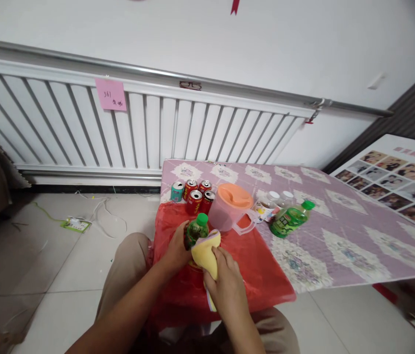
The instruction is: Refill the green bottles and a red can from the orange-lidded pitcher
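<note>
My left hand (177,248) is wrapped round a green-capped plastic drink bottle (197,227), which stands nearly upright at the near end of the table. A folded yellow cloth (207,250) is gripped in my right hand (226,280), and its upper part rests against the bottle's right side. The lower part of the bottle is hidden behind the cloth and my hands. Just beyond the bottle stands a translucent pitcher (222,211) with an orange lid. Red drink cans (194,202) and one teal can (177,192) stand together behind my left hand.
Another green bottle (289,219) leans on the right, beside small jars with white lids (273,198). Red plastic sheeting (266,275) covers the near end of the floral tablecloth (347,211). A radiator (148,128) runs along the wall; a power strip (76,224) lies on the floor.
</note>
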The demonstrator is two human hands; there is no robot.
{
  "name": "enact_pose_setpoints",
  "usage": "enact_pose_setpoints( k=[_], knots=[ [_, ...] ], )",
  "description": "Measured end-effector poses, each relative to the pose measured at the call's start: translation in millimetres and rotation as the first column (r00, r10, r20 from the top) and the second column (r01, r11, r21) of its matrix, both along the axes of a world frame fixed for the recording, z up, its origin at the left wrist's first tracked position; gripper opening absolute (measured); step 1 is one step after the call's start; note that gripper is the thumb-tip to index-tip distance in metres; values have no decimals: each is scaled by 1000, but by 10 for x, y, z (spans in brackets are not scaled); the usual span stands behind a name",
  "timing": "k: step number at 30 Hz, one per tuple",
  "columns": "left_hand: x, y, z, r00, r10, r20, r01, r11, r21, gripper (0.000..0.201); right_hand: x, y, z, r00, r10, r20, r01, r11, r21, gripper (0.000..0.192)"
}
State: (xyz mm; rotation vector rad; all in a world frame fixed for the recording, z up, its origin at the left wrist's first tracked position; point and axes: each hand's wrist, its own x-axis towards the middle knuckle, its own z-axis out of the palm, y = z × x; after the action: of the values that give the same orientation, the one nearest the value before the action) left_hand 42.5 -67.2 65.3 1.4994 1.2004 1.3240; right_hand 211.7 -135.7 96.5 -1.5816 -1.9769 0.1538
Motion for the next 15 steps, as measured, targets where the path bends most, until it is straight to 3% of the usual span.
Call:
enact_pose_setpoints(
  k=[4,9,11,15],
  knots=[
    [-197,62,44,992,-113,-58,112,994,-18,101,244,-34,-51,984,-66,-164,62,998,-28,48],
    [-326,160,81,942,-331,-61,331,944,-8,83,225,24,232,884,-221,-413,208,975,-78,59],
    [-285,144,87,943,-330,-48,330,944,4,74,127,67,350,856,-206,-475,182,979,-96,61],
    [-121,37,74,983,-184,15,184,983,-12,75,-86,181,412,860,-98,-502,77,995,-63,62]
  ],
)
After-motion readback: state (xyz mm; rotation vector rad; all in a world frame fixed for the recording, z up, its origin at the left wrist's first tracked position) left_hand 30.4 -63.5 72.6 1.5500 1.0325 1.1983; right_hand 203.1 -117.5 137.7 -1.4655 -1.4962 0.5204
